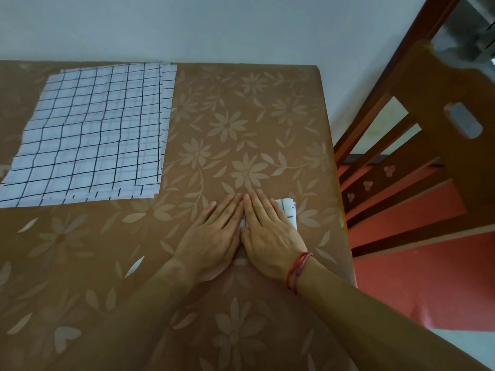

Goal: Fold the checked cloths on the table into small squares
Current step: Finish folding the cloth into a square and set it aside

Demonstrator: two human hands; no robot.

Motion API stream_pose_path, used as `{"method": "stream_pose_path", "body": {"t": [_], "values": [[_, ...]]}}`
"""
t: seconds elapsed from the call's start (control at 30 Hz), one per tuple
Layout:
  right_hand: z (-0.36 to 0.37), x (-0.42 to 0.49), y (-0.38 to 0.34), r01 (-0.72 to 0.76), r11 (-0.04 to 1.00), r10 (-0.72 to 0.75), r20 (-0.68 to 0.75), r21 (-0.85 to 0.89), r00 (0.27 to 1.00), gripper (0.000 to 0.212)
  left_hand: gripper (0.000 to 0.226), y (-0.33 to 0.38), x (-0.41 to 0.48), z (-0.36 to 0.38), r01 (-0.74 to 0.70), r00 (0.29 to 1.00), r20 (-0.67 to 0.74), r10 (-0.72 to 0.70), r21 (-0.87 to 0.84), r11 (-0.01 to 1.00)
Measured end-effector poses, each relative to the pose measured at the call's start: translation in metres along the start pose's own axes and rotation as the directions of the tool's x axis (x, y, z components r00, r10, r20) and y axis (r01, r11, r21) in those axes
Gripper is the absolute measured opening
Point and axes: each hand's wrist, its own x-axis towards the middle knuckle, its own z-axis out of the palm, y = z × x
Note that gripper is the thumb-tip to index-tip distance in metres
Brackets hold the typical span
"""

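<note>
My left hand (214,236) and right hand (270,234) lie palm down, side by side, towards the near right of the scene. The fingers (258,210) of both are straight and held together, pointing far. The two forefingers touch near their tips, so the hands form a narrow wedge. My thumbs sit close together in the gap between the palms. Neither hand is curled round anything; both press flat. My left forearm (134,317) comes in from the near left and my right forearm (375,311) from the near right, both bare, meeting at the hands. Red threads (297,269) circle my right wrist.
</note>
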Motion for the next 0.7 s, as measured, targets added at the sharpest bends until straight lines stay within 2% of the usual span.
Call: {"method": "stream_pose_path", "body": {"t": [0.23, 0.37, 0.5, 0.57, 0.63, 0.7], "values": [[-0.017, -0.026, 0.04, -0.056, 0.996, 0.063, 0.094, -0.069, 0.994, 0.065, 0.058, 0.002, 0.0, -0.005, 0.018, 0.999, 0.029, -0.018, -0.016, 1.0], [-0.024, -0.038, 0.052, -0.102, 0.991, 0.109, 0.075, -0.09, 0.991, 0.067, 0.061, 0.003, 0.0, -0.01, 0.034, 0.998, 0.058, -0.031, -0.048, 0.998], [-0.029, -0.035, 0.046, -0.115, 0.991, 0.123, 0.118, -0.074, 0.985, 0.069, 0.055, 0.007, 0.004, -0.019, 0.106, 0.989, 0.126, -0.076, -0.249, 0.963], [-0.036, -0.032, 0.044, -0.138, 0.989, 0.144, 0.131, -0.056, 0.981, 0.069, 0.058, 0.013, 0.009, -0.027, 0.223, 0.972, 0.163, -0.168, -0.424, 0.878], [-0.044, -0.028, 0.042, -0.16, 0.987, 0.156, 0.154, 0.015, 0.976, 0.066, 0.056, 0.019, 0.011, -0.04, 0.362, 0.928, 0.163, -0.335, -0.609, 0.706], [-0.059, -0.022, 0.04, -0.205, 0.965, 0.177, 0.167, 0.164, 0.97, 0.061, 0.044, 0.023, 0.011, -0.053, 0.444, 0.853, 0.15, -0.5, -0.712, 0.544]]}}
